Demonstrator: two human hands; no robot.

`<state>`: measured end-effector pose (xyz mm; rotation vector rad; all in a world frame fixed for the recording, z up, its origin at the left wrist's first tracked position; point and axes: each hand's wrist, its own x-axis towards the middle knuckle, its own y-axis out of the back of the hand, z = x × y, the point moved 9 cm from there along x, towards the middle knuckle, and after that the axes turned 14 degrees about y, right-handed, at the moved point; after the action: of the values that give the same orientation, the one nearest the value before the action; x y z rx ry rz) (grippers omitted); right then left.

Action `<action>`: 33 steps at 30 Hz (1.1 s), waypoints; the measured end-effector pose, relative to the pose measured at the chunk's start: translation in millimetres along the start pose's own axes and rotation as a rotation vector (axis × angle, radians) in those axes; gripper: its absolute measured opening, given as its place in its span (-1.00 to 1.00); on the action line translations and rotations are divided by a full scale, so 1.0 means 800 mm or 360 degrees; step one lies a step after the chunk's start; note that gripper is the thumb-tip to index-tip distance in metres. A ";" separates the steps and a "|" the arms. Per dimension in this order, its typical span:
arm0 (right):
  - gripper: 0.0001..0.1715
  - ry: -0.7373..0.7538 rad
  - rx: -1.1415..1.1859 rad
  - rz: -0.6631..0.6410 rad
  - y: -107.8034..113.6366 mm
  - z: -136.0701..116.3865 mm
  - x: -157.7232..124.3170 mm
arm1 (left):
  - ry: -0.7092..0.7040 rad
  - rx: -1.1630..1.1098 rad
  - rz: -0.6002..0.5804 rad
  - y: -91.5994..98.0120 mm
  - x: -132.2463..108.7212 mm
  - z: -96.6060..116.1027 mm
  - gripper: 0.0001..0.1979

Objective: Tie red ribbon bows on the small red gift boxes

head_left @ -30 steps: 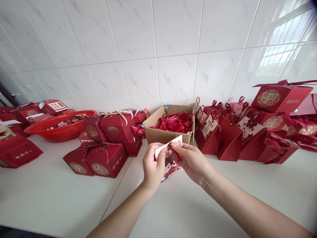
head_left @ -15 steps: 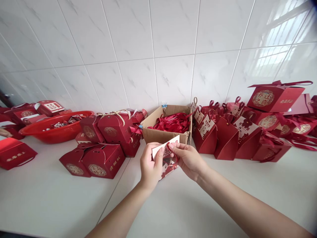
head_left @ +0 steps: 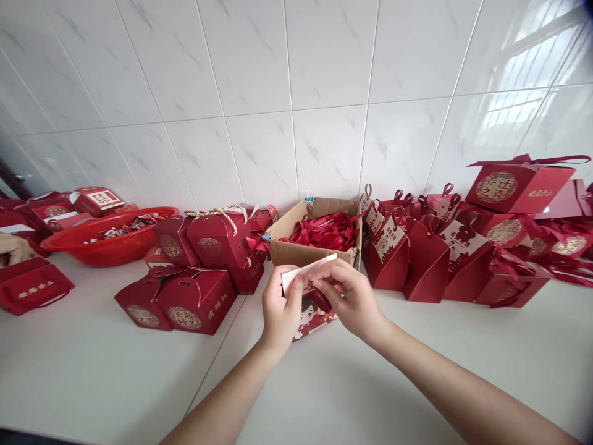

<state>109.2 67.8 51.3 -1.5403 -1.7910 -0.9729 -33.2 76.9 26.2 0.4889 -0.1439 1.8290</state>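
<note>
A gift box (head_left: 311, 318) with a printed cartoon figure stands on the table in front of me, its pale top flap (head_left: 291, 277) raised. My left hand (head_left: 283, 309) is closed on this flap, thumb on the near side and fingers behind. Closed at the flap's right part is my right hand (head_left: 352, 300), thumb and fingertips pinched together. They cover most of the thin red ribbon seen there a moment earlier. Just behind the hands, an open cardboard carton (head_left: 315, 254) holds a heap of dark red ribbons (head_left: 324, 230).
Several red gift boxes (head_left: 197, 303) stand to the left, beside a red plastic basin (head_left: 111, 247) of small wrapped items. Finished-looking red boxes with loops (head_left: 426, 266) crowd the right. Another person's hand (head_left: 13, 247) shows at the far left edge. A tiled wall (head_left: 250, 74) rises behind.
My right hand's fingers have curled over the flap, hiding the red ribbon seen before. The flap has tilted lower, and the view has shifted slightly. The box at far left has tipped.
</note>
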 end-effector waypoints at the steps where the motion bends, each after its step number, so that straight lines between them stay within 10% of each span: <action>1: -0.86 0.0085 -0.0072 -0.0002 0.003 -0.002 0.001 | -0.0018 0.0004 -0.0009 -0.001 -0.001 0.002 -0.85; 16: -0.71 0.0404 -0.0306 -0.0034 0.011 -0.005 -0.003 | -0.0006 0.0054 -0.0030 -0.004 0.000 0.000 -0.84; 23: -0.75 0.0400 -0.0041 -0.0364 0.004 -0.013 0.007 | -0.0773 0.0494 0.0039 -0.002 -0.020 0.053 -0.79; 33: -0.73 0.0414 -0.0087 -0.0530 0.003 -0.027 0.013 | -0.0822 0.0567 -0.0003 -0.002 -0.022 0.061 -0.86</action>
<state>109.4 55.6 72.4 -1.1028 -1.8750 -1.3231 -14.8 45.7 62.8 1.2083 -0.1669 1.6965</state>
